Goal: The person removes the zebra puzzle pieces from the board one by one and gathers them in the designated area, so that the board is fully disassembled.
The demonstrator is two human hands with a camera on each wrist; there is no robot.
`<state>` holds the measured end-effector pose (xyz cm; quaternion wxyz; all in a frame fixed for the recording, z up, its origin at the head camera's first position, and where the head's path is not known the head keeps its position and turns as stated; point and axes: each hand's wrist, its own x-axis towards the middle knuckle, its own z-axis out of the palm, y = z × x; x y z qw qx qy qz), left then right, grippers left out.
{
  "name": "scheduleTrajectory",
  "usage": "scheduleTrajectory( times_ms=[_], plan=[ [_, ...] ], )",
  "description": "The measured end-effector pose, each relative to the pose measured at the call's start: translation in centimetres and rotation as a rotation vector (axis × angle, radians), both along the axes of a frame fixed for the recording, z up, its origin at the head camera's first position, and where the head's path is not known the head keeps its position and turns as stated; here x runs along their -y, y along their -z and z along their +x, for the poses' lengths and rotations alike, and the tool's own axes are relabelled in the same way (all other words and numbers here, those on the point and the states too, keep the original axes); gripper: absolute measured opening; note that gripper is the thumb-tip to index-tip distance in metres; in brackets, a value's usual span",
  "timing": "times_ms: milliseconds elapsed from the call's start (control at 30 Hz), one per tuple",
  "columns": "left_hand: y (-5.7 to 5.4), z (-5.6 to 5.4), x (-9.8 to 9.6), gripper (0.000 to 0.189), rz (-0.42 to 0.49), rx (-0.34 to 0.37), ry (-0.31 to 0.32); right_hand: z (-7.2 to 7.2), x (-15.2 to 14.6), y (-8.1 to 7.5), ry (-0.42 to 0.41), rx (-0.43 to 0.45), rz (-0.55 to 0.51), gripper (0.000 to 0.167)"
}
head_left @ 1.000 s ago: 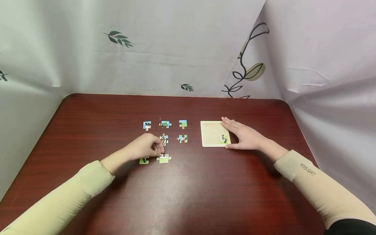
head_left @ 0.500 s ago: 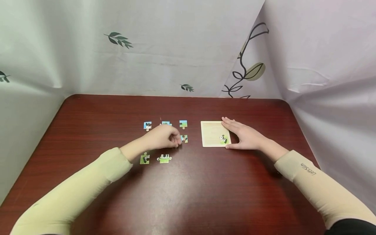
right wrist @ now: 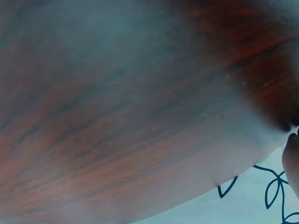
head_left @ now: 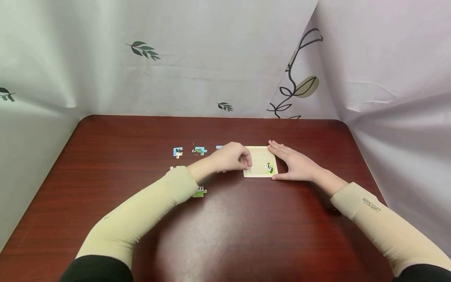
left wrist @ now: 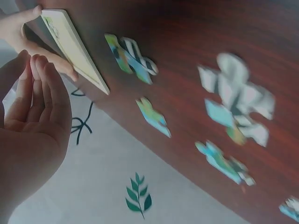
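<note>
In the head view, my left hand [head_left: 233,156] hangs over the left edge of a shallow square wooden puzzle tray [head_left: 257,153], fingers bent. Its fingertips come together in the left wrist view; whether a piece is pinched behind them I cannot tell. A puzzle piece with a panda [head_left: 269,168] lies in the tray's near right corner. My right hand [head_left: 297,162] rests along the tray's right side, fingers extended and thumb at the near corner. Beneath the left wrist lie a zebra-striped piece [left wrist: 233,88] and a striped piece with blue and green [left wrist: 131,58].
Loose pieces lie in spaced rows left of the tray, including a blue piece with white [head_left: 177,152], a green-and-blue piece [head_left: 200,150] and a green-bottomed piece [head_left: 199,192]. The left forearm hides some. The dark red table [head_left: 299,227] meets a pale printed curtain [head_left: 186,78] behind.
My left hand has swept right, from beside the lower middle piece, across the rows, to the tray's left edge. My right hand has kept its place on the tray's right side.
</note>
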<state>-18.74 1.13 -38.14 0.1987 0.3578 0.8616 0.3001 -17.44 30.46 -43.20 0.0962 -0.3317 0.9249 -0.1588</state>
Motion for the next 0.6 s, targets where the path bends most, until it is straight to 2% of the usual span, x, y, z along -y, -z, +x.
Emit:
scheduleTrajectory(
  times_ms=[200,433,600],
  plan=[
    [0.9,-0.7,-2.1,0.006,0.005,0.017,-0.016,0.1,-0.1,0.0,-0.004,-0.006,-0.014,0.107],
    [1.7,-1.5,-3.4,0.009,0.011,0.034,-0.051,0.1,-0.4,0.0,-0.002,-0.004,0.006,0.105],
    [2.0,-1.8,-4.3,0.007,-0.004,0.016,-0.076,-0.1,-0.4,0.1,-0.019,-0.011,0.005,0.104]
  ],
)
